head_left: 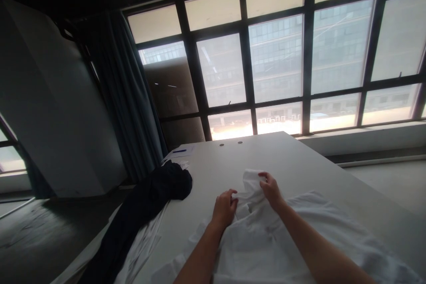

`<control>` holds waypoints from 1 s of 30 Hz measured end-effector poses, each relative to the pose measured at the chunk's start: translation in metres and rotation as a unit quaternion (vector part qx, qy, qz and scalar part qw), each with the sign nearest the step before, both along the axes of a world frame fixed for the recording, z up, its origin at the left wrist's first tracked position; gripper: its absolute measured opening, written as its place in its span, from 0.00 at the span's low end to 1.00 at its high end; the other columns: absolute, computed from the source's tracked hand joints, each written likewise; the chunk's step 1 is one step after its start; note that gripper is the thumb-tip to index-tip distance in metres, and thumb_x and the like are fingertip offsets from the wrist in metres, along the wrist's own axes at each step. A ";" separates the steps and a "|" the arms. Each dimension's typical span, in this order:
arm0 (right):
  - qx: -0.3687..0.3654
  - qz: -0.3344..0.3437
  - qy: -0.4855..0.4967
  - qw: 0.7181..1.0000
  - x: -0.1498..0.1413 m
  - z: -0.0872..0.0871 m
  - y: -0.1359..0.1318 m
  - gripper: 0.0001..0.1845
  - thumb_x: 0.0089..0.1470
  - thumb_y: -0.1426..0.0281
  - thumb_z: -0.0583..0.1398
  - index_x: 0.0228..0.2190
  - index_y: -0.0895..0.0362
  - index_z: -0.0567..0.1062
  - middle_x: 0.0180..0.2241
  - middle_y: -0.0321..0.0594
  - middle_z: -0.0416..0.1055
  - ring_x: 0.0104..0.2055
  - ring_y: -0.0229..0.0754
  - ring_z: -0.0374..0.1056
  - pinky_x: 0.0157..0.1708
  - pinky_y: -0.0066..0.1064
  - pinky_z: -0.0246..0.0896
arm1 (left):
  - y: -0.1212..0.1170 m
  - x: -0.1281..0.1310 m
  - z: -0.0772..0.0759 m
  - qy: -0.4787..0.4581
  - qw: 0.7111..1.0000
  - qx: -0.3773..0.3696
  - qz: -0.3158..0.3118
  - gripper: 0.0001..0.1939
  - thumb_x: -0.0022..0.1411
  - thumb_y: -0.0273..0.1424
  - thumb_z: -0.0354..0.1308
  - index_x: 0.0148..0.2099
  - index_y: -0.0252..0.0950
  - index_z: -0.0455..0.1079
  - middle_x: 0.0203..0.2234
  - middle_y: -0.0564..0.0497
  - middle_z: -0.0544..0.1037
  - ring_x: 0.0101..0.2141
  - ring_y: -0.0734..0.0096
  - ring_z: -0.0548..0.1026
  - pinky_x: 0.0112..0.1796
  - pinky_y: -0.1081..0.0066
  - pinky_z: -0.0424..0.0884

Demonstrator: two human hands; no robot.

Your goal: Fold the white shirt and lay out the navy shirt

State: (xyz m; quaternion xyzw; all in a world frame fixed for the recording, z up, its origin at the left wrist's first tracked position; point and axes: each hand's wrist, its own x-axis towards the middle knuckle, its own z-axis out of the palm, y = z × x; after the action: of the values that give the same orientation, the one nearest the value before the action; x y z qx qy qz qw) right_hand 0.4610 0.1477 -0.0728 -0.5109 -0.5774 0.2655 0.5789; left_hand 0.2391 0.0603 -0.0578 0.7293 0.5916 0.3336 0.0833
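Observation:
A white shirt (pixel 259 248) lies spread over the near part of the white table (pixel 213 164). Its upper edge, which looks like the collar, is raised between my two hands. My left hand (pixel 225 207) pinches the cloth on the left, fingers curled. A little higher and to the right, my right hand (pixel 270 188) grips another piece of the same edge between thumb and fingers. Loose folds of the shirt spread out to both sides of my forearms, and its lower part runs out of view at the bottom.
Dark clothing (pixel 146 217) lies along the table's left side, over some white cloth (pixel 143 248). A blue pen (pixel 179 151) rests on paper at the far left corner. Two round holes are in the tabletop's far end. Beyond stand a curtain (pixel 123 88) and large windows (pixel 276 57).

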 end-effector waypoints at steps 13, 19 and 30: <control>0.028 -0.082 -0.122 0.989 0.006 0.006 -0.011 0.29 0.45 0.72 0.57 0.52 0.58 0.73 0.63 0.57 0.55 0.58 0.61 0.60 0.57 0.53 0.56 | -0.005 -0.006 0.013 0.045 0.992 0.067 0.099 0.25 0.62 0.21 0.51 0.60 0.41 0.65 0.53 0.43 0.69 0.55 0.53 0.66 0.57 0.54 0.59; 0.080 0.013 -0.227 0.970 -0.029 -0.007 -0.033 0.20 0.49 0.71 0.60 0.46 0.52 0.78 0.53 0.48 0.69 0.56 0.54 0.64 0.60 0.46 0.56 | -0.003 0.002 0.005 0.102 0.994 0.025 -0.036 0.22 0.57 0.31 0.62 0.55 0.45 0.73 0.55 0.45 0.74 0.56 0.53 0.69 0.58 0.56 0.60; 0.062 -0.070 -0.256 0.962 -0.008 -0.006 -0.018 0.23 0.55 0.73 0.53 0.51 0.59 0.74 0.51 0.53 0.71 0.55 0.54 0.65 0.57 0.47 0.57 | -0.007 0.010 0.015 0.109 0.983 -0.002 -0.147 0.09 0.65 0.38 0.58 0.41 0.43 0.78 0.24 0.53 0.80 0.27 0.68 0.77 0.37 0.70 0.69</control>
State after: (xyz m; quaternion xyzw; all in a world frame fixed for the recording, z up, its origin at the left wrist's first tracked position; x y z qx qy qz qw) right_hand 0.4534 0.1295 -0.0786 -0.5644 -0.6842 0.0487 0.4594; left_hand 0.2489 0.0528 -0.0430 0.8402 0.4840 0.2350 0.0678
